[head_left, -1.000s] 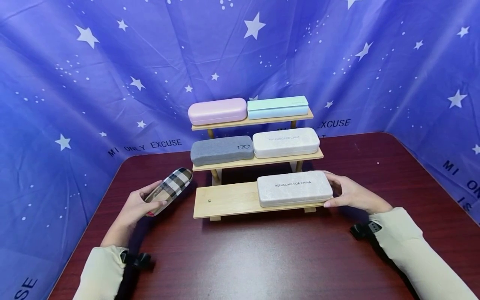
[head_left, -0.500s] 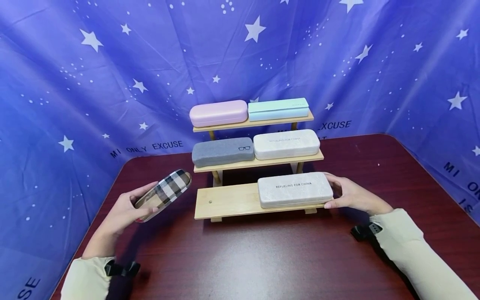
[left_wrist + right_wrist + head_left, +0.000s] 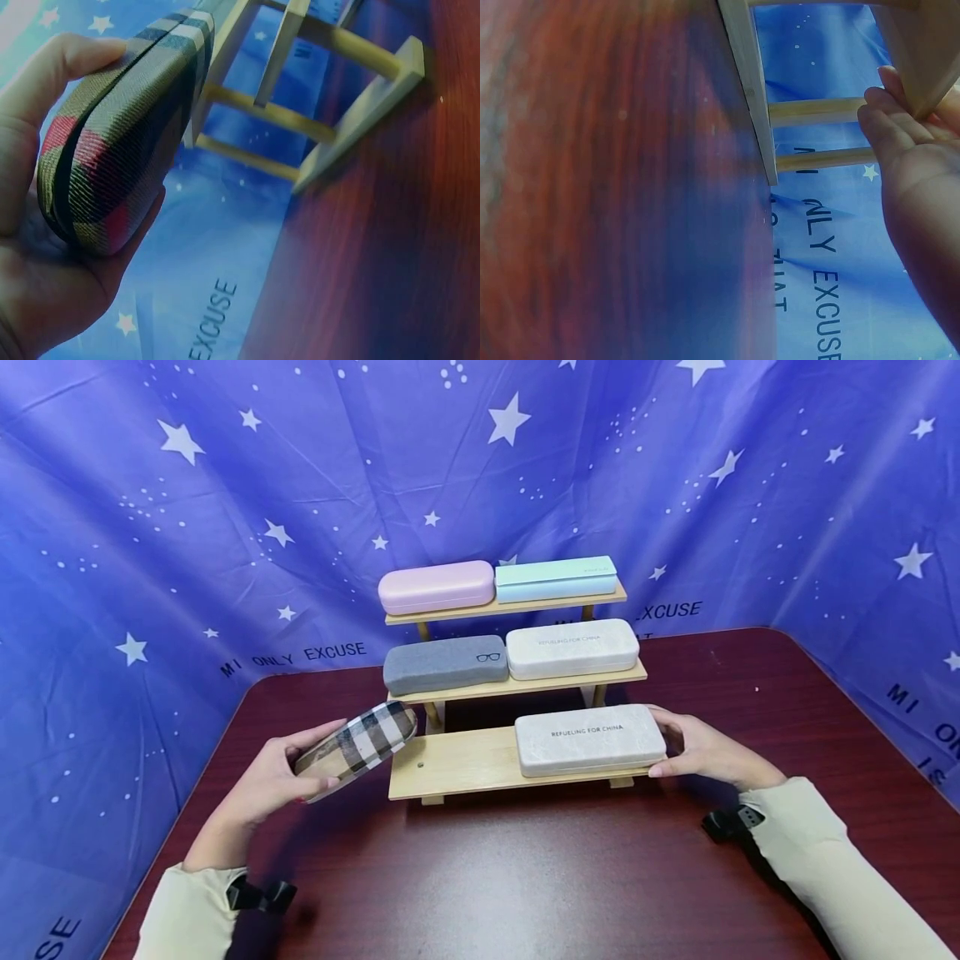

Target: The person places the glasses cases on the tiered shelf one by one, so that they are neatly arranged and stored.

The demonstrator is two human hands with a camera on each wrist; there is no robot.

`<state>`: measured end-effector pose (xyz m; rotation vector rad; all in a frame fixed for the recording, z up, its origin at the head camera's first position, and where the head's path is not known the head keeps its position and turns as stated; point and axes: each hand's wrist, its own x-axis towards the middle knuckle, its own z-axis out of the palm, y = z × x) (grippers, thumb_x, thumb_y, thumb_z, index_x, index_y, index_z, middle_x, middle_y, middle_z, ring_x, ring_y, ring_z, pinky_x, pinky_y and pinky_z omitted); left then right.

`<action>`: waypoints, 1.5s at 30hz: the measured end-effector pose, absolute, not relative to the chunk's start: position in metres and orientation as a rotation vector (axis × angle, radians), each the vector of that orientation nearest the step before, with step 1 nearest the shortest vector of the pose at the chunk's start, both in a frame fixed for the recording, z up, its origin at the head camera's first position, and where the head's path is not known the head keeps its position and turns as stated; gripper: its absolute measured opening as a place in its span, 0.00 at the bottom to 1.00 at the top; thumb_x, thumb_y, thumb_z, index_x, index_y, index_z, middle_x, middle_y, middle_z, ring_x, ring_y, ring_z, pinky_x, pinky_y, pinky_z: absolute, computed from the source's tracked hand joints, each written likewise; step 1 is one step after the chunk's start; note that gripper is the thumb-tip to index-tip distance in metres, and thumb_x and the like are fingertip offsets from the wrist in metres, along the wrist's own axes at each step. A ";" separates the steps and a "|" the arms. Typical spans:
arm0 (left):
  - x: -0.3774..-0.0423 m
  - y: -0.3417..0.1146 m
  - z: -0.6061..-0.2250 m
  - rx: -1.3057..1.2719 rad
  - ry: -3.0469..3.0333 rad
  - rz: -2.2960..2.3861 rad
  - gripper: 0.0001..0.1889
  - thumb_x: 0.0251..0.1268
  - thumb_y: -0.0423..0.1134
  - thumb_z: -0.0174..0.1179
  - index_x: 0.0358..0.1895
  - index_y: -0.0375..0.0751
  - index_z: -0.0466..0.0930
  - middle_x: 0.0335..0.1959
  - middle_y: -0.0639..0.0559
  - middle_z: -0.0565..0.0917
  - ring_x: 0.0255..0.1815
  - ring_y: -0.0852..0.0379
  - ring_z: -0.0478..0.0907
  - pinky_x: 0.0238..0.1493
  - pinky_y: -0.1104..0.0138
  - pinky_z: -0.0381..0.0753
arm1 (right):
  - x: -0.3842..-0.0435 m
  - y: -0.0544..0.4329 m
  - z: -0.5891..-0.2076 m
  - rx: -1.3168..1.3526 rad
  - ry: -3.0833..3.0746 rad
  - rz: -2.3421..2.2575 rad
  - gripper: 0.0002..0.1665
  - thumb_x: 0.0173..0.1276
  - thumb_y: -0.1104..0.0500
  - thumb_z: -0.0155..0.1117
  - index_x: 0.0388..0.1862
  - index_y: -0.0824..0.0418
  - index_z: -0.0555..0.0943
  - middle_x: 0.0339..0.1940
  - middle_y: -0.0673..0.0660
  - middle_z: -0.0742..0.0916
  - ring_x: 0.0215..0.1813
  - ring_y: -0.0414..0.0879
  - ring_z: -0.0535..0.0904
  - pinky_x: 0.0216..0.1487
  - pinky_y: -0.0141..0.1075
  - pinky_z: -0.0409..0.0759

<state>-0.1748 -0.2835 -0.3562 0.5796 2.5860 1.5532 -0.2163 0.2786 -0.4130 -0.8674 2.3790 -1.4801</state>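
Note:
In the head view my left hand grips a plaid glasses case by its near end. The case is tan, black and white with red, and tilts with its far end raised beside the bottom shelf's left end. In the left wrist view its seam faces the thumb. My right hand holds the right end of the three-tier wooden stand, thumb at the front corner, other fingers partly hidden behind a white glasses case lettered "REFUELING FOR CHINA". The right wrist view has this hand at the shelf board.
The middle shelf bears a grey glasses case and another white glasses case. On the top shelf are a pink glasses case and a mint-green one. A blue star-printed curtain surrounds the dark red table.
My left hand first drew back left with the plaid case, then came right again, bringing its far end over the bottom shelf's left edge. My right hand has stayed put.

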 end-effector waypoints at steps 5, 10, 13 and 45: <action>-0.182 -0.268 -0.352 0.744 2.543 1.520 0.37 0.44 0.26 0.69 0.64 0.38 0.70 0.34 0.50 0.83 0.30 0.58 0.79 0.28 0.68 0.79 | -0.216 0.279 -0.414 -0.864 2.387 -1.474 0.47 0.50 0.67 0.70 0.68 0.73 0.59 0.54 0.40 0.79 0.52 0.35 0.75 0.51 0.25 0.73; -0.189 -0.250 -0.352 0.889 2.471 1.482 0.37 0.42 0.27 0.70 0.64 0.39 0.71 0.37 0.48 0.84 0.33 0.59 0.80 0.33 0.68 0.80 | -0.215 0.280 -0.413 -0.859 2.396 -1.468 0.47 0.50 0.67 0.71 0.68 0.73 0.60 0.54 0.40 0.79 0.52 0.35 0.75 0.51 0.25 0.72; -0.194 -0.238 -0.353 0.961 2.466 1.419 0.38 0.42 0.30 0.71 0.64 0.40 0.71 0.40 0.48 0.84 0.34 0.60 0.79 0.35 0.68 0.79 | -0.215 0.279 -0.413 -0.852 2.408 -1.458 0.47 0.50 0.67 0.71 0.68 0.73 0.60 0.54 0.40 0.78 0.52 0.35 0.75 0.51 0.25 0.72; -0.225 -0.191 -0.368 1.046 2.345 1.271 0.38 0.42 0.36 0.73 0.64 0.41 0.72 0.48 0.49 0.83 0.37 0.59 0.76 0.37 0.69 0.77 | -0.216 0.280 -0.413 -0.887 2.353 -1.500 0.47 0.50 0.69 0.70 0.69 0.73 0.59 0.54 0.41 0.79 0.51 0.36 0.76 0.49 0.26 0.74</action>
